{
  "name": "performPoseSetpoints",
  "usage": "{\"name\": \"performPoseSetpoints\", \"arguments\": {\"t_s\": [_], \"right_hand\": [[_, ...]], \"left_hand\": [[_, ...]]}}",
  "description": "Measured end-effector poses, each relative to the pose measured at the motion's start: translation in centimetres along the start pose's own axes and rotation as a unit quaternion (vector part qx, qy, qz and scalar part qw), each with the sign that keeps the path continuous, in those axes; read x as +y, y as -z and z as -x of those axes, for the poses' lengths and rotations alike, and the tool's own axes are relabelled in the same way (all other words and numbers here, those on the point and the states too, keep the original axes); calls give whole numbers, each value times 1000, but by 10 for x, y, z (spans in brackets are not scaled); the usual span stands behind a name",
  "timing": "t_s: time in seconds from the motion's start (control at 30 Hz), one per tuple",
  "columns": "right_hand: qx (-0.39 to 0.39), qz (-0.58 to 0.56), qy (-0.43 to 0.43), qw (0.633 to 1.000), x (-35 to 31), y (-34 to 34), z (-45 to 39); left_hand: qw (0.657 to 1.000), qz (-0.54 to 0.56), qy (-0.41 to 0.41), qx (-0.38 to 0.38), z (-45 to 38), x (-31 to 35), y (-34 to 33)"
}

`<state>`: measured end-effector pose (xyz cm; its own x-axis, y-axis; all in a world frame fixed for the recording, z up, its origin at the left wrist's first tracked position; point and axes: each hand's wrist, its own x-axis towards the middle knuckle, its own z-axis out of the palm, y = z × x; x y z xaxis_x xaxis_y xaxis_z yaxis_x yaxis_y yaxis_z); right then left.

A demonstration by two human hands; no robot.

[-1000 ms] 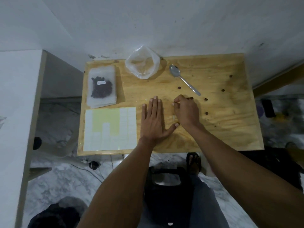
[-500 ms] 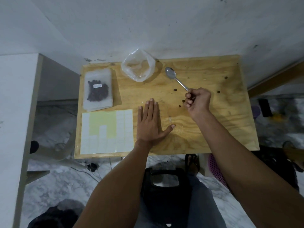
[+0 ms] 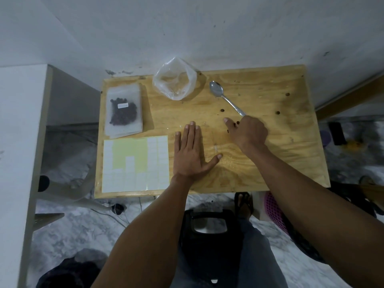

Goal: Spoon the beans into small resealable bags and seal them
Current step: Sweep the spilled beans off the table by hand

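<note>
Head view: right hand (image 3: 248, 133) hides the spoon (image 3: 224, 96) handle's end.

A person's left hand (image 3: 190, 154) is lying flat, fingers together and thumb spread, on a plywood worktop (image 3: 291, 163), while the right hand (image 3: 247, 133) is resting over the handle end of a metal spoon (image 3: 225, 97), its index finger extended beside a few loose beans (image 3: 222, 110). The spoon's bowl is pointing toward the wall, near an open, crumpled clear plastic bag (image 3: 174, 82). At the left edge, a stack of small resealable bags (image 3: 123, 110) is carrying one filled with dark beans and labelled; a sheet of white stickers (image 3: 135, 164) is lying just below it.
</note>
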<state>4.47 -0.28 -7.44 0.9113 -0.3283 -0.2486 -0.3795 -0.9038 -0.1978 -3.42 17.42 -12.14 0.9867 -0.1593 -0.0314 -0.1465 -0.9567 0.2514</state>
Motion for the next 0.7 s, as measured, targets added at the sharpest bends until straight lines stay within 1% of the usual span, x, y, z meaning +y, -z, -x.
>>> {"name": "performPoseSetpoints", "arguments": {"t_s": [0.07, 0.27, 0.4, 0.43, 0.47, 0.5, 0.53, 0.57, 0.6, 0.63, 0.67, 0.7], "right_hand": [[1, 35, 23, 999, -3, 0, 3], [13, 86, 90, 992, -1, -3, 3], [15, 79, 123, 989, 6, -8, -5], [12, 65, 121, 990, 8, -8, -7], [11, 27, 108, 994, 9, -8, -9], [13, -41, 83, 996, 10, -6, -11], [6, -138, 49, 989, 10, -3, -11], [-10, -264, 10, 964, 10, 1, -11], [-44, -415, -45, 908, 8, 7, -10], [-99, -558, -107, 817, 6, 15, -9], [-156, -666, -152, 714, 4, 23, -7], [-204, -735, -166, 625, 4, 30, -4]], "left_hand": [[1000, 3, -1, 2, 1, 0, 0], [1000, 3, -2, -5, 1, 1, 1], [1000, 3, -1, -7, 1, 0, 1], [1000, 2, -1, -6, 1, 0, 1], [1000, 2, -2, -5, 0, 0, 0], [1000, 3, -1, -4, 0, 0, 1], [1000, 3, -1, -2, 0, 0, 1], [1000, 3, -1, 0, 1, 0, 1], [1000, 2, -1, 3, 0, 0, 1], [1000, 0, -1, 4, 1, 0, 1], [1000, -2, -2, 4, 0, 0, 0], [1000, -4, -3, 5, 1, 0, 0]]}}
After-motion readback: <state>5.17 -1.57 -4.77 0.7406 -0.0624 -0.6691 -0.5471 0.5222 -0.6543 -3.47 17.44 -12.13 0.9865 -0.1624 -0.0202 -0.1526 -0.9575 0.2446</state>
